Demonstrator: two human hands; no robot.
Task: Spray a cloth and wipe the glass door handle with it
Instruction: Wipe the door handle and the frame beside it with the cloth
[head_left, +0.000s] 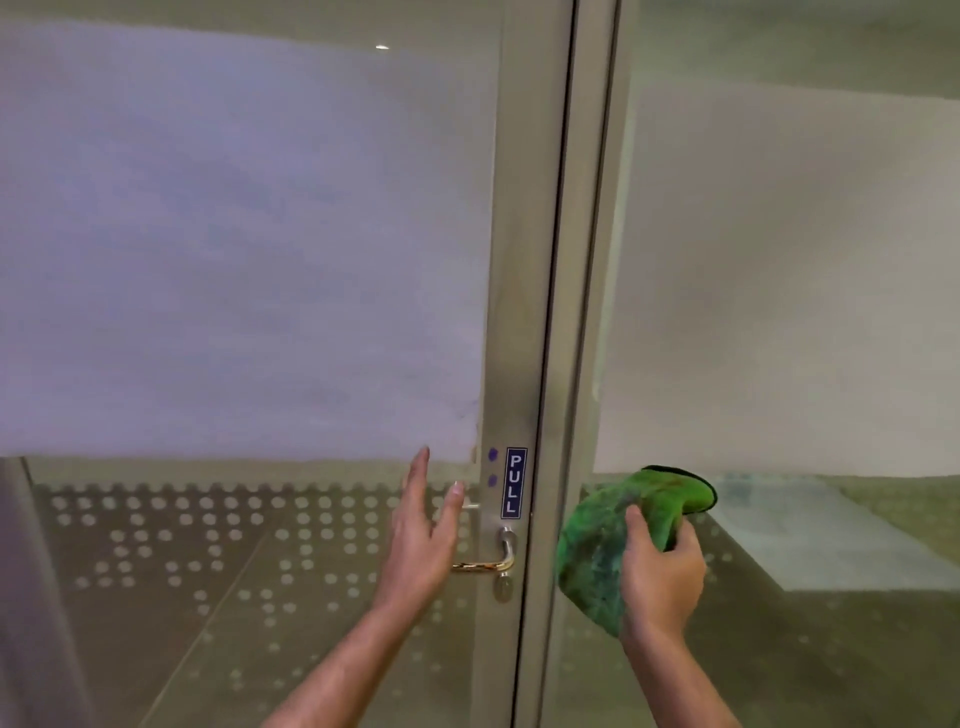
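A metal lever handle (503, 556) sticks out of the glass door's steel frame, below a dark PULL sticker (514, 482). My left hand (423, 535) is raised flat in front of the glass just left of the handle, fingers apart and empty, covering the lever's left end. My right hand (661, 577) is to the right of the frame and grips a bunched green cloth (608, 545), which hangs about a hand's width from the handle. No spray bottle is in view.
The door's steel frame (524, 312) runs top to bottom beside a second frame post (582, 312). Frosted film covers the upper glass (234, 234); a dotted pattern (208, 545) covers the lower pane. A keyhole cylinder (502, 586) sits under the handle.
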